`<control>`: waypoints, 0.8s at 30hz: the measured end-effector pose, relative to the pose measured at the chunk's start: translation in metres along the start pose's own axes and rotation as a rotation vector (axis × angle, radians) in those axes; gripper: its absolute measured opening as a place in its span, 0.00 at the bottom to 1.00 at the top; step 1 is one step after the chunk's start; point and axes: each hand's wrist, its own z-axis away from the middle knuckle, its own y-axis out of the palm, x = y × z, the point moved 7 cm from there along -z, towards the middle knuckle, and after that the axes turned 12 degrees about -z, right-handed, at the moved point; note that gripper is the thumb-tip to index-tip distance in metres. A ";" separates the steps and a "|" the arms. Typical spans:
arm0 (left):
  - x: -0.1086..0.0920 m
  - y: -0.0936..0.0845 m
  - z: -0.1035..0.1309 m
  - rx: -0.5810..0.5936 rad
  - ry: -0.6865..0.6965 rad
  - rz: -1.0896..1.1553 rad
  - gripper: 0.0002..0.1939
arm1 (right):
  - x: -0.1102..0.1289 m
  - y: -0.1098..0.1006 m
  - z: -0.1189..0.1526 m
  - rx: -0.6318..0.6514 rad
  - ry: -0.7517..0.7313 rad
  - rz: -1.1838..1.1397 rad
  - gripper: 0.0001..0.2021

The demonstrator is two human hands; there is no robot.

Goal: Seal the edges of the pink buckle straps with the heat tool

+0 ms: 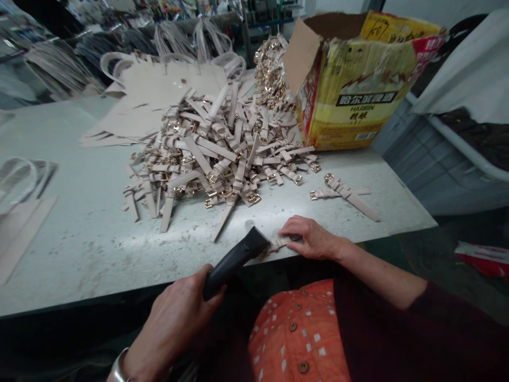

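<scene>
Left hand [175,318] low at the near edge of the table [79,239], fingers wrapped tight around a black tool [234,260]: long, smooth, matte, wedge-like at its upper end. Tool tilted, upper end touching one end of a short beige strap [277,244]. Strap flat on the table close to the near edge, small gold buckle at the end by the tool, partly hidden. Right hand [310,239] lying palm down on the other end of this strap, fingers close together and pressed on it, thumb side toward the tool.

Behind, in the middle of the table, a big loose pile of straps [210,154], same beige colour, narrow and flat, many with shiny gold buckles, lying crossed in all directions. Two more straps [344,193] apart from the pile on the right, crossing each other. Further back, flat beige sheets [159,90] with rounded handles, and a heap of gold buckles [272,74]. Yellow cardboard box [353,85] at the right back, open, worn and creased, just beside the pile. Table top pale grey, dusty and scratched. Orange spotted cloth [298,334] with brown buttons below the hands.
</scene>
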 end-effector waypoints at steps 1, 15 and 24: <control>0.002 -0.001 0.002 0.007 -0.018 -0.013 0.14 | -0.001 0.000 0.000 -0.002 0.009 0.001 0.16; -0.036 -0.019 0.002 0.077 0.120 -0.198 0.11 | -0.009 -0.002 0.001 0.082 0.052 -0.114 0.32; -0.053 -0.028 -0.006 0.006 0.148 -0.219 0.12 | -0.014 -0.002 0.004 0.085 0.136 -0.125 0.38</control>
